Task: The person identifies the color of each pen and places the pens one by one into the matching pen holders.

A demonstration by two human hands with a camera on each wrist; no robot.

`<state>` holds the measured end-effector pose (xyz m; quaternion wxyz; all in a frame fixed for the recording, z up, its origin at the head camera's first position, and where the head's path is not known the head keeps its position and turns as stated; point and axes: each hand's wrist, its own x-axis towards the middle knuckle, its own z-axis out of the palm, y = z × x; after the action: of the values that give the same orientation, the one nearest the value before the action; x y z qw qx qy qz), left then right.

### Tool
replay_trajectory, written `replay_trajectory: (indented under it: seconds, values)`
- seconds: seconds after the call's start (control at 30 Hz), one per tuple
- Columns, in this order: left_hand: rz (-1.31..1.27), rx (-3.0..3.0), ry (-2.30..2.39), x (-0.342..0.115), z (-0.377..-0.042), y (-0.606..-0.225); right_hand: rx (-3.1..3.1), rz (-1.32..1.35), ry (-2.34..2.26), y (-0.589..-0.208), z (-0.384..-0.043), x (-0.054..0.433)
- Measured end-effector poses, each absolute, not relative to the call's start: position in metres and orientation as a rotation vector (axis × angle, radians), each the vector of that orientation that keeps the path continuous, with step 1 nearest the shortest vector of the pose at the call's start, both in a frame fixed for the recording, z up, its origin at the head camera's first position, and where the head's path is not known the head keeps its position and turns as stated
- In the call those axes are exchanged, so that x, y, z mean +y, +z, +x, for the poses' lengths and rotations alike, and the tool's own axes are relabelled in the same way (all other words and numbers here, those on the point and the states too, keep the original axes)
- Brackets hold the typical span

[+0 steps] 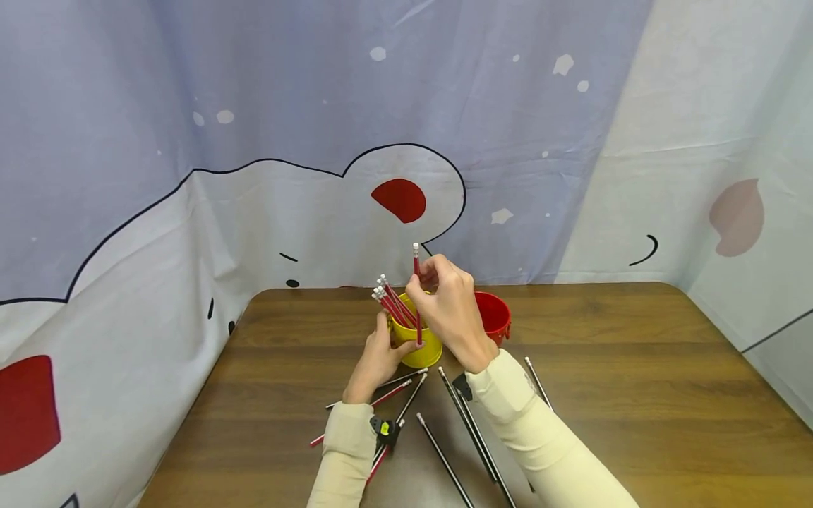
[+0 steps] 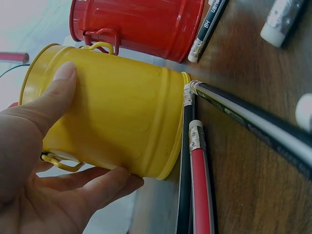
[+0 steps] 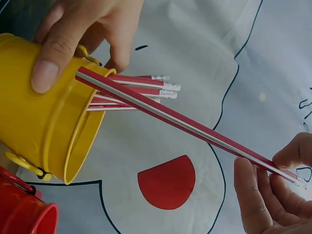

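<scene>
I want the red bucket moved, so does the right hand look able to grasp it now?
Probably not without letting go first: the right hand pinches a red pencil, though the red bucket stands close by.

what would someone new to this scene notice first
Probably the yellow bucket near the table's far edge, held by the left hand, with red pencils sticking out of its top. Next, the single red pencil that the right hand pinches near its eraser end, by that bucket. The red bucket beside it and the loose pencils scattered nearer the person also stand out.
</scene>
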<state>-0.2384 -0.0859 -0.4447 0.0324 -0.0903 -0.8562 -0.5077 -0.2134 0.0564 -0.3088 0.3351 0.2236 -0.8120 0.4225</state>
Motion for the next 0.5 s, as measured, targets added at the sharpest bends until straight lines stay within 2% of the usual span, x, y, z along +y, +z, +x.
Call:
replay_trajectory:
  seconds: [0.5]
  values:
    - [-0.282,-2.627,-1.616,-0.087,-0.237,-0.444,-2.105,0.545,1.125,-0.299,-0.229,0.053]
